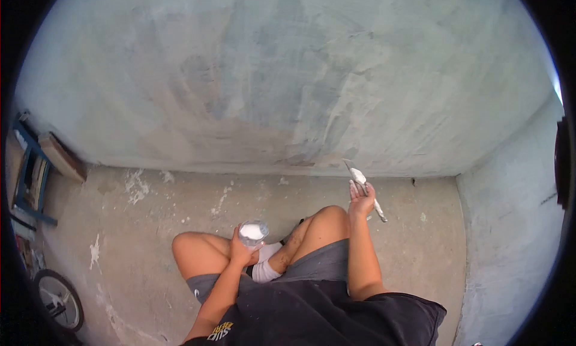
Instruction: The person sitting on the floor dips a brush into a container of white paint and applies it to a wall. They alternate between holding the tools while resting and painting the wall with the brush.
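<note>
My left hand point(241, 250) is wrapped round a clear container point(257, 240) above my crossed legs. White paste point(252, 231) shows inside it. On the right, my right hand point(361, 202) grips a putty knife point(363, 184) with a white lump of paste point(358, 175) on its blade. The knife's handle end sticks out below the hand, smeared white. Its tip points up toward the base of the wall point(282, 94), apart from the surface as far as I can tell. The wall is patchy grey-green with streaks of filler.
White splatters point(137, 187) mark the concrete floor point(198, 196). A blue metal frame point(27, 172) with boards point(62, 157) stands at the left, above a small spoked wheel point(59, 299). A side wall point(510, 226) closes off the right.
</note>
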Demonstrator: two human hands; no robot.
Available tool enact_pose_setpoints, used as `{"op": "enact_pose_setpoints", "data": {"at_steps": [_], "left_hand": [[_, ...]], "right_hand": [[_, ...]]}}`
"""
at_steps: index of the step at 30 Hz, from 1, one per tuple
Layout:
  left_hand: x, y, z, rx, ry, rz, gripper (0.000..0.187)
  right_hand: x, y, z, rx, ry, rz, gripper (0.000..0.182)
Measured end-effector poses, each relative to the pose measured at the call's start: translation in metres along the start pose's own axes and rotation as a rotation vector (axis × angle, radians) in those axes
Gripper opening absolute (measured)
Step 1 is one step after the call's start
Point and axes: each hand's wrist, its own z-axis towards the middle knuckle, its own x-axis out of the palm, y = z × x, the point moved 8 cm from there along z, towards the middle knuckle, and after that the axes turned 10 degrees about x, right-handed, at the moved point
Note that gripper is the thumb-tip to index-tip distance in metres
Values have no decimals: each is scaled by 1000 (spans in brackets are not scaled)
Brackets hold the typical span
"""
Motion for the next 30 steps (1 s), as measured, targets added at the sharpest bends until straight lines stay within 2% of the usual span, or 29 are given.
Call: {"op": "enact_pose_setpoints", "data": {"at_steps": [2, 3, 5, 7, 9, 11, 12, 13, 15, 19, 22, 26, 28, 30], "left_hand": [[-1, -6, -3, 19, -4, -49, 101], [-2, -15, -1, 8, -4, -50, 99], [-7, -26, 1, 10, -36, 15, 97], [-10, -32, -1, 28, -59, 66, 95], [-11, -44, 2, 90, -74, 74, 93], [-14, -50, 2, 40, -71, 71, 93], [-16, -54, 3, 83, -80, 107, 92], [-18, -58, 3, 128, -89, 145, 92], [-22, -60, 3, 124, -115, 149, 91], [-23, -53, 3, 66, -133, 57, 89], [-24, -57, 4, 85, -122, 134, 88], [-20, -50, 7, 73, -122, 57, 88], [-22, -52, 6, 65, -132, 94, 89], [-22, -50, 5, 55, -134, 85, 88]], "right_hand": [[12, 0, -33, 17, 121, -208, 27], [14, -4, -48, 55, 127, -218, 27], [35, -16, -80, 152, 315, -392, 27], [58, -30, -116, 233, 382, -399, 24], [91, -51, -152, 326, 656, -681, 20], [128, -60, -196, 390, 756, -931, 19], [147, -59, -216, 320, 833, -1076, 19], [152, -63, -221, 324, 840, -1083, 19], [166, -76, -237, 266, 1011, -1210, 19], [172, -88, -246, 277, 1104, -1319, 17], [167, -93, -247, 237, 1114, -1345, 17], [172, -86, -253, 244, 1089, -1387, 18], [196, -67, -272, 75, 1053, -1516, 20], [197, -65, -274, 51, 1049, -1515, 20]]}}
